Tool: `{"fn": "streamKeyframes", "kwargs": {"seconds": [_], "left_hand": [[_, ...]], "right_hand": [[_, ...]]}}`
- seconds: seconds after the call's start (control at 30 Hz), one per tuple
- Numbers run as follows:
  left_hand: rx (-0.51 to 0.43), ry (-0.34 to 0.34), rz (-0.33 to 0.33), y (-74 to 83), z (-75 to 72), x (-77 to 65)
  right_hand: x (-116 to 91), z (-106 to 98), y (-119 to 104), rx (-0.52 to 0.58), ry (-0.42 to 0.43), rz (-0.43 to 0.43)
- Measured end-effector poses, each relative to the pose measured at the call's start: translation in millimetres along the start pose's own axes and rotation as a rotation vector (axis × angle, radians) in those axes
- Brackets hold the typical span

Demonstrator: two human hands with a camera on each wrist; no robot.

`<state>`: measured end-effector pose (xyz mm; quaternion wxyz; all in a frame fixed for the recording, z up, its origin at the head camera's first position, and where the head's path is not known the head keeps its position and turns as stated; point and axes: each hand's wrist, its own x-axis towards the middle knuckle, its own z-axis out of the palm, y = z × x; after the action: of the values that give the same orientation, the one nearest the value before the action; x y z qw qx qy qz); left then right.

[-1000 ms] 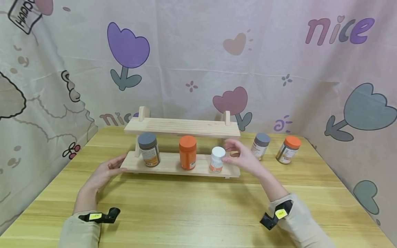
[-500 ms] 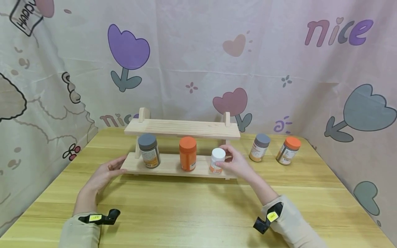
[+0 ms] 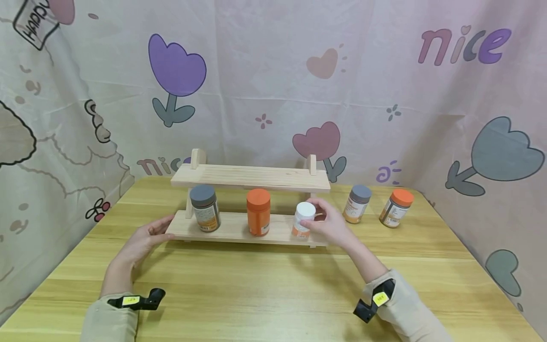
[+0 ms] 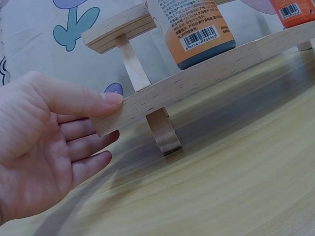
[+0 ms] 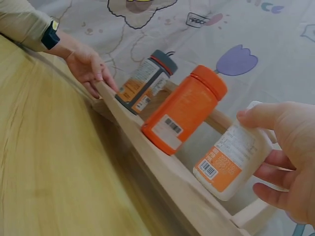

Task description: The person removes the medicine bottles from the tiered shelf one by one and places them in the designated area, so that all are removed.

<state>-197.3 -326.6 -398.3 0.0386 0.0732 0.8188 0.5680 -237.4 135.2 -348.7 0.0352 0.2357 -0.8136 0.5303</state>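
White bottle sits on, or just over, the lower shelf of the wooden rack, near the shelf's right end and close to its front edge; whether its base bears full weight, we cannot tell. Our right hand pinches it, thumb toward the front and fingers round behind, while our left hand grips the shelf's left end by the front corner. We judge the step in hand to be settling this bottle in a row with the orange jar and the grey-capped jar, further toward the left end. The next move, we think, calls for getting the base flat, then easing the fingers apart without tipping it. Its long axis runs upright, white cap on top, and its barcode faces the front edge, toward us.
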Motion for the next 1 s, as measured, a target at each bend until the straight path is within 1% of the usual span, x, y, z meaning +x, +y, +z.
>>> {"fn": "streamKeyframes", "kwargs": {"seconds": [0.13,0.27,0.43,0.67,0.77,1.0], "left_hand": [[-0.004,0.004,-0.010,-0.3,0.2,-0.2],[-0.002,0.010,-0.019,-0.6,0.7,-0.7],[0.000,0.008,-0.010,-1.0,0.6,0.0],[-0.017,0.007,-0.004,-1.0,0.6,0.6],[-0.021,0.006,-0.009,-1.2,0.8,0.4],[-0.016,0.009,-0.020,-1.8,1.1,0.2]], "right_hand": [[-3,-9,-1,-0.005,0.019,0.011],[-7,-21,1,-0.011,0.045,0.003],[-14,-38,6,-0.015,0.074,0.004],[-28,-66,9,-0.079,0.121,0.052],[-33,-77,11,-0.074,0.145,0.053],[-45,-95,20,-0.099,0.171,0.080]]}}
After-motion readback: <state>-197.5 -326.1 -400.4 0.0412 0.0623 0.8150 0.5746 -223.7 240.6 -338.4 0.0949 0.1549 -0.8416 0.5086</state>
